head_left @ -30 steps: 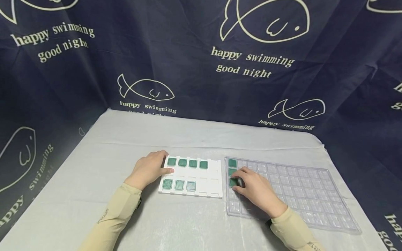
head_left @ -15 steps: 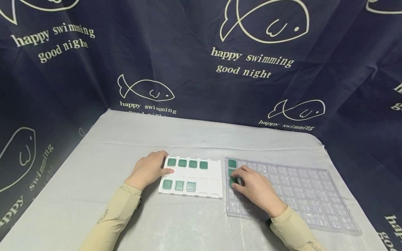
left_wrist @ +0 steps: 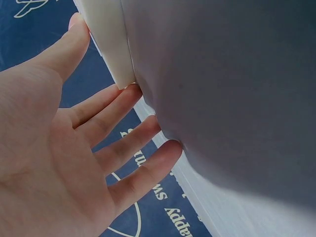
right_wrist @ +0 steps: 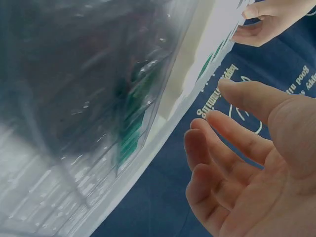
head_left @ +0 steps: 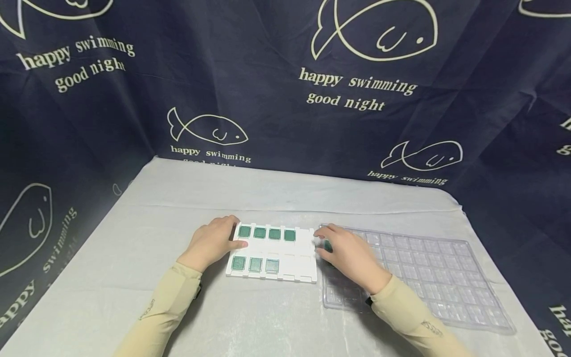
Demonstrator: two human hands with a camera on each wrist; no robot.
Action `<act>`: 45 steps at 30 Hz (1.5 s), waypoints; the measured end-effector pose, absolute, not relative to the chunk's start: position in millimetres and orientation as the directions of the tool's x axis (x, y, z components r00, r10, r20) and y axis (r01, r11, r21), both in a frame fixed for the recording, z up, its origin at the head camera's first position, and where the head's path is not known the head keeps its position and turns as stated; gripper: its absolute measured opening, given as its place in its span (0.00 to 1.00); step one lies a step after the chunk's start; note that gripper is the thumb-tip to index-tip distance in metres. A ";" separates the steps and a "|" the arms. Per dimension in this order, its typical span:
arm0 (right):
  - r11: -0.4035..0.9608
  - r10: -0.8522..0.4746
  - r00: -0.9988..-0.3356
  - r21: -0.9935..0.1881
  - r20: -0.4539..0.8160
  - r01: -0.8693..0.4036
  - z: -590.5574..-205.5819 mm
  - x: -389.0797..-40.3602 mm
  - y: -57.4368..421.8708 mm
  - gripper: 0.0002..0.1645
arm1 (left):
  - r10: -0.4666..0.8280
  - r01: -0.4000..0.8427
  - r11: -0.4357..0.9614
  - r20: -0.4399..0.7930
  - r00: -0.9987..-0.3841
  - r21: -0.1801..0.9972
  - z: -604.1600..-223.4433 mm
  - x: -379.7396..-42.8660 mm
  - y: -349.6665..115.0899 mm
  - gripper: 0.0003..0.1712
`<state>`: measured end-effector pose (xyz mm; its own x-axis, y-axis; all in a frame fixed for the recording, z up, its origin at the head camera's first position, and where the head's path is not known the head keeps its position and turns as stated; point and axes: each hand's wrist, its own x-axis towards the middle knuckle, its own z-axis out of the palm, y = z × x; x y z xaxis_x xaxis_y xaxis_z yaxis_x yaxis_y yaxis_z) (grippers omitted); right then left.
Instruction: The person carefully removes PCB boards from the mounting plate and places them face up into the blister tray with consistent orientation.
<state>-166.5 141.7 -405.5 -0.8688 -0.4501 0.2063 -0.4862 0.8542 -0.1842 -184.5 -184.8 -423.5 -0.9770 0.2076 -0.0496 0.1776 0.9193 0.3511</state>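
My left hand (head_left: 211, 243) holds the left end of a white tray (head_left: 285, 250), thumb on its top and fingertips at its side and edge. Several small green square circuit boards (head_left: 274, 234) sit in its far row, and three, including a paler one (head_left: 272, 266), lie in its near row. My right hand (head_left: 348, 255) hovers at the gap between the white tray and a clear plastic tray (head_left: 446, 277); its thumb and fingers are apart with nothing visible between them. Green boards (right_wrist: 132, 133) lie in the clear tray's left column, mostly hidden by this hand in the head view.
Both trays lie on a table covered with pale cloth (head_left: 250, 317), the clear one close to the white one's right side. A dark blue curtain (head_left: 276, 134) with fish prints encloses the back and sides.
My right hand has left the third green board in the clear tray's left column and moved left and away from me to the white tray's right edge. The left hand stays put.
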 end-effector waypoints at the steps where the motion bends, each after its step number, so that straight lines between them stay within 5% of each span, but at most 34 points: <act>1: 0.851 -0.458 -0.864 -0.178 0.210 -0.495 -405.6 -168.4 139.3 0.20 | 0.209 0.179 0.919 -0.049 -0.977 0.352 -423.6 -184.3 -185.0 0.33; 45: 0.831 -0.520 -0.851 -0.186 0.077 -0.524 -414.3 -203.8 77.6 0.21 | 0.202 0.176 0.919 -0.037 -0.979 0.353 -426.7 -185.5 -186.6 0.34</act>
<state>-203.8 77.6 -414.3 -0.8508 -0.5198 0.0767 -0.5244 0.8309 -0.1861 -185.5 -186.6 -426.7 -0.9787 0.2020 -0.0369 0.1763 0.9190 0.3527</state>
